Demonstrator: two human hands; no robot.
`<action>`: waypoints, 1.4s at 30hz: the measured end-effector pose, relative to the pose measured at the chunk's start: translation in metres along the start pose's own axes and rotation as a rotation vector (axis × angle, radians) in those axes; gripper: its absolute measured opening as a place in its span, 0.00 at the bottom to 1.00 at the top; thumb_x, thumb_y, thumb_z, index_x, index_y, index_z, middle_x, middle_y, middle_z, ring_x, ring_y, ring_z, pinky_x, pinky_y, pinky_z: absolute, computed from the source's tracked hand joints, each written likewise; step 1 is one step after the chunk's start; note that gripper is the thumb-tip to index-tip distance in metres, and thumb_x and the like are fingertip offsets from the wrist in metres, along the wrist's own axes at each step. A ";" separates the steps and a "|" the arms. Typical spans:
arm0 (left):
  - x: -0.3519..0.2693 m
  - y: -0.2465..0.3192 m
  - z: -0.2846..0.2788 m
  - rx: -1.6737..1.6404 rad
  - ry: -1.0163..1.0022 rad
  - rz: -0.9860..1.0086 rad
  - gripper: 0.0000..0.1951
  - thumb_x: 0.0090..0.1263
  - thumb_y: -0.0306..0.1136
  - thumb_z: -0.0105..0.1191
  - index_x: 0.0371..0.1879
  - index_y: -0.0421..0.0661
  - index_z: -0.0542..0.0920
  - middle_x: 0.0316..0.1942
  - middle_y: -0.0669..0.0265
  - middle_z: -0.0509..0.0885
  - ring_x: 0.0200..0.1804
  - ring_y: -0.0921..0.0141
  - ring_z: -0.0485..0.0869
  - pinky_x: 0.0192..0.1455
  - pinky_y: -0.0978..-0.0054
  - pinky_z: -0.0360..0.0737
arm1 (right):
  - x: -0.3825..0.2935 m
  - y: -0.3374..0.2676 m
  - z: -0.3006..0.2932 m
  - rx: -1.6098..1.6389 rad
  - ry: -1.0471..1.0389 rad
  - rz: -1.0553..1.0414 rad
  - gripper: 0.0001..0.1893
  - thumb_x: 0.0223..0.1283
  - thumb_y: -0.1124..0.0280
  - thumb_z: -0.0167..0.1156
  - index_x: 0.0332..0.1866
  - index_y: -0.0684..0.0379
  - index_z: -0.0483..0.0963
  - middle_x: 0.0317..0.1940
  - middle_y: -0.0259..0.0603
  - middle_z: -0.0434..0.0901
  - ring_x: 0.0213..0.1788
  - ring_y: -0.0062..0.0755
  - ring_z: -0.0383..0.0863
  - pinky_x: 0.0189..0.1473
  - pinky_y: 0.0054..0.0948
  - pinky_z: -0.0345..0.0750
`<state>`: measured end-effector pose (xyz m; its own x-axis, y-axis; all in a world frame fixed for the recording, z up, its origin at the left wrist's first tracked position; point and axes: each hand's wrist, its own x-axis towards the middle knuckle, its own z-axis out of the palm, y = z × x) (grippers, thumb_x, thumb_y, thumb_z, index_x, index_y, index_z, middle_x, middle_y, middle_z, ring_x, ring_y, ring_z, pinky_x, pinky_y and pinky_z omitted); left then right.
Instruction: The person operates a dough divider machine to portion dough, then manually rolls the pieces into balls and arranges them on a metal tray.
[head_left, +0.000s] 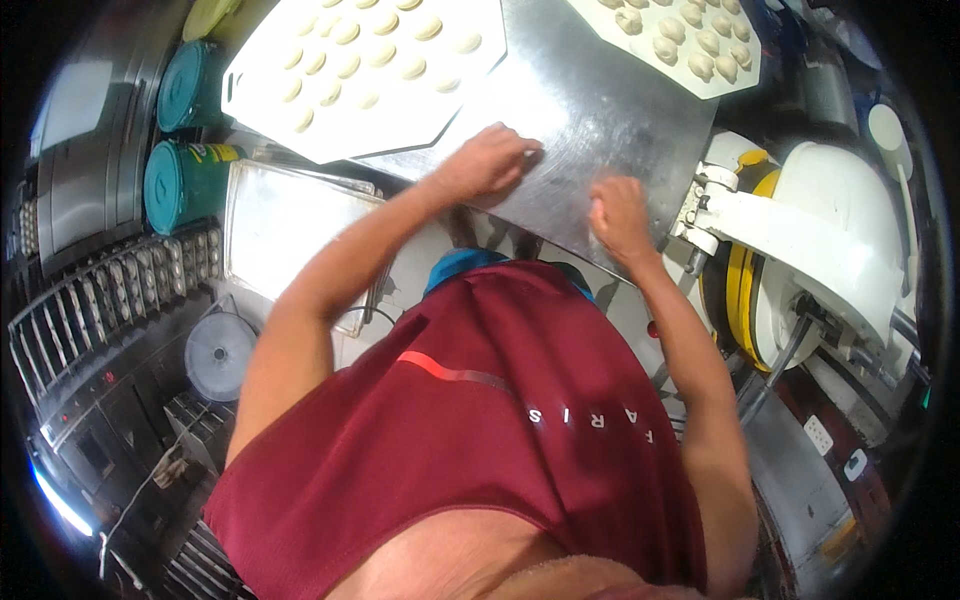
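My left hand is over the near part of a stainless-steel tabletop, its fingers curled downward. Farther right, near the table's front edge, my right hand is bent into a loose fist. Nothing shows sticking out of either hand, but the palms are hidden. Beyond my left hand lies a white board bearing several rounds of pale dough in rows. A second white board at the far right carries several lumpy dough balls.
To the right, a white machine with yellow edging stands against the table. Two teal lidded buckets are at left. Below them are stacked metal trays, a metal rack and a round grey disc.
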<state>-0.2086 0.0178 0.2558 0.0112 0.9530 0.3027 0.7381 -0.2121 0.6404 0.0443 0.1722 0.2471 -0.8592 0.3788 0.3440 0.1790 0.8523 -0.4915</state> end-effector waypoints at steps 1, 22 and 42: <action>-0.003 -0.011 -0.010 0.059 -0.037 -0.001 0.20 0.65 0.26 0.58 0.58 0.48 0.79 0.34 0.60 0.80 0.41 0.58 0.80 0.52 0.60 0.77 | -0.009 0.012 -0.008 -0.056 0.018 0.014 0.09 0.51 0.75 0.59 0.40 0.58 0.75 0.38 0.45 0.77 0.44 0.49 0.74 0.51 0.45 0.71; 0.063 -0.031 0.014 0.275 0.062 -0.392 0.23 0.75 0.48 0.53 0.57 0.41 0.82 0.65 0.46 0.77 0.63 0.52 0.80 0.63 0.55 0.77 | 0.059 0.012 0.009 -0.342 -0.012 0.296 0.17 0.69 0.53 0.59 0.56 0.49 0.76 0.50 0.36 0.81 0.55 0.42 0.78 0.54 0.48 0.68; 0.072 0.003 0.034 0.577 0.078 -0.404 0.41 0.70 0.68 0.46 0.73 0.49 0.66 0.76 0.48 0.61 0.75 0.45 0.64 0.62 0.42 0.77 | 0.048 0.020 -0.005 0.086 -0.027 0.270 0.16 0.69 0.59 0.59 0.54 0.59 0.79 0.45 0.44 0.83 0.50 0.45 0.79 0.57 0.42 0.72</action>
<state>-0.1824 0.0937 0.2555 -0.3713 0.9101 0.1837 0.9143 0.3239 0.2434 0.0088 0.2089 0.2579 -0.7988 0.5770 0.1705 0.3628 0.6879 -0.6286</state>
